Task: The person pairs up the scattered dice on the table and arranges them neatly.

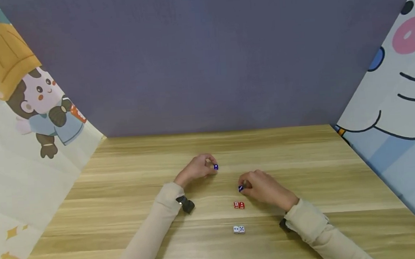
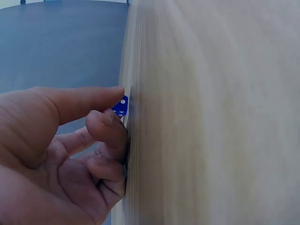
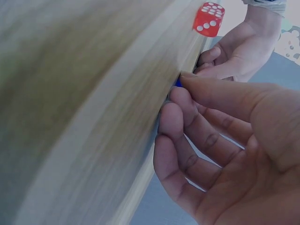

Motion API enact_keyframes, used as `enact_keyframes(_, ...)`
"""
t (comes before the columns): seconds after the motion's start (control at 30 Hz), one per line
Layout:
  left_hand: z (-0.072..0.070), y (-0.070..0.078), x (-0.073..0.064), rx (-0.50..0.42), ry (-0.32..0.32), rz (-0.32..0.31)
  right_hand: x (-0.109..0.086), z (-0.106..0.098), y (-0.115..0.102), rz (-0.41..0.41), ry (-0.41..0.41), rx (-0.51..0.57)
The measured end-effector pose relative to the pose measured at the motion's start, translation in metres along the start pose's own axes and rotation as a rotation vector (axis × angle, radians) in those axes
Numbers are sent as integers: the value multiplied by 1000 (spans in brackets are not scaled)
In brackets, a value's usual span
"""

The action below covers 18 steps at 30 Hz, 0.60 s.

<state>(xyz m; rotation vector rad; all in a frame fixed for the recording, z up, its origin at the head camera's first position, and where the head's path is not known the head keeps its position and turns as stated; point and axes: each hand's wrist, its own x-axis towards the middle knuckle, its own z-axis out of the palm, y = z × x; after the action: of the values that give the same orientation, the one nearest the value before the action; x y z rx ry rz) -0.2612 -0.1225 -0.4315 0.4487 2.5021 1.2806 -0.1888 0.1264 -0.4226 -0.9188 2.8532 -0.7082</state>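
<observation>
Between thumb and forefinger, my left hand [image 1: 197, 167] pinches a blue die [image 1: 215, 167] just over the table; the left wrist view shows white pips on that die [image 2: 123, 104]. Nearer to me and to the right, my right hand [image 1: 262, 186] pinches a second blue die [image 1: 241, 188]. In the right wrist view the fingertips hide most of this die [image 3: 178, 83]. Two red dice [image 1: 238, 205] sit side by side on the table, close below the right hand. Two white dice [image 1: 239, 229] stand next to each other, nearer to me.
The wooden table [image 1: 127, 213] meets a dark grey-blue panel [image 1: 206, 58] along its far edge. Printed cartoon walls [image 1: 18, 188] flank it on both sides. A black wrist device [image 1: 186, 205] is strapped at the left cuff.
</observation>
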Motion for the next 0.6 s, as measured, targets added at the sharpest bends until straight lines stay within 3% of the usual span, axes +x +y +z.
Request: enact_keyframes(0.6, 3, 1, -4, 62, 25, 37, 0, 2, 1, 25, -2, 13)
